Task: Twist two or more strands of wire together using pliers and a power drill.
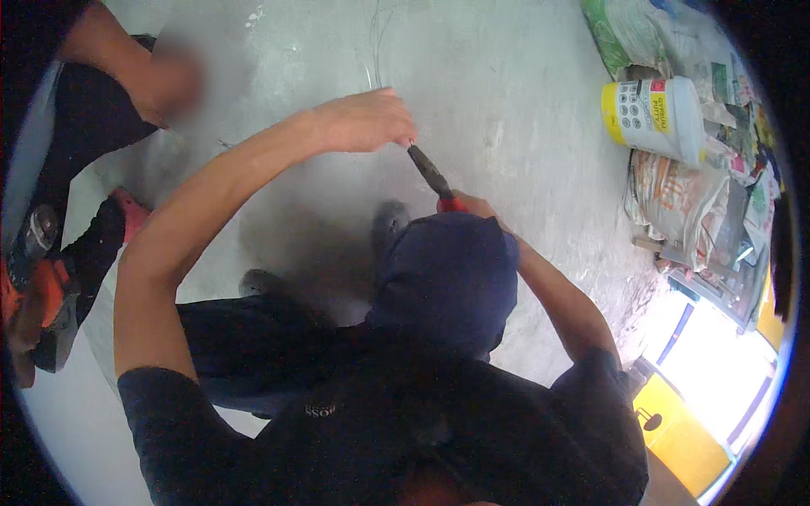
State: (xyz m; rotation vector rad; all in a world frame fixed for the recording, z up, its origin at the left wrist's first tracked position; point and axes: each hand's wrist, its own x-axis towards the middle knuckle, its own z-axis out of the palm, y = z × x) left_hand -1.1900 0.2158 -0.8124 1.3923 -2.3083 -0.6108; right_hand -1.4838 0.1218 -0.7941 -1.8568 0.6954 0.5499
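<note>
My right hand (481, 205) is partly hidden behind my raised knee (449, 278) in navy cloth. It grips dark-jawed pliers (430, 171) by their red handle (452, 204). The jaws point up and left, to the fingertips of my left hand (373, 120). That hand is closed, with its fingers pinched at the tip of the pliers. Thin wire (378, 44) runs from beyond my left hand towards the top of the view. What lies inside the left fingers is covered by the hand.
Another person's limb (120, 63) and dark clothing are at the left, near a red shoe (131, 212) and an orange-and-black object (52, 291). To the right, a yellow-and-white plastic bucket (655, 120) rests by crumpled sacks (680, 202). Grey floor (506, 82) lies between.
</note>
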